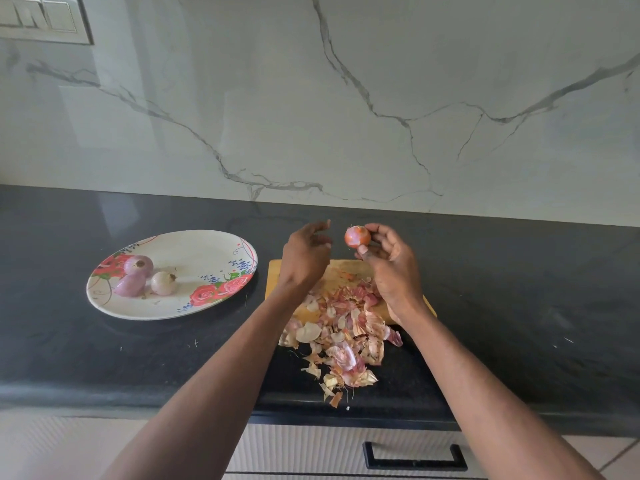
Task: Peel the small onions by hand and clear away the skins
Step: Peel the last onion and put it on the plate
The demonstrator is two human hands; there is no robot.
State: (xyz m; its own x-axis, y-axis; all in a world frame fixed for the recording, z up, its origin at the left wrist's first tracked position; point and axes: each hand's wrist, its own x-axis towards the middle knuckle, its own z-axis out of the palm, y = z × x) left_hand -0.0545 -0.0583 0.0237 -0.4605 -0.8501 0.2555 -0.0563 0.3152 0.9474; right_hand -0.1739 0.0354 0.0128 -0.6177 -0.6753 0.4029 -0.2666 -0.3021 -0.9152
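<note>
My right hand [391,265] holds a small reddish onion [357,236] between fingertips and thumb, raised above the far end of the wooden cutting board [277,271]. My left hand [304,254] hovers just left of the onion, fingers loosely curled and holding nothing. A heap of pink and tan onion skins [343,337] covers the board's near end and spills onto the black counter. Three peeled onions [145,275] lie on a floral plate [207,251] to the left.
The black counter [519,289] runs to a marble backsplash behind. Its front edge lies just below the skins, above a drawer with a black handle [414,459]. A switch panel [45,19] sits top left.
</note>
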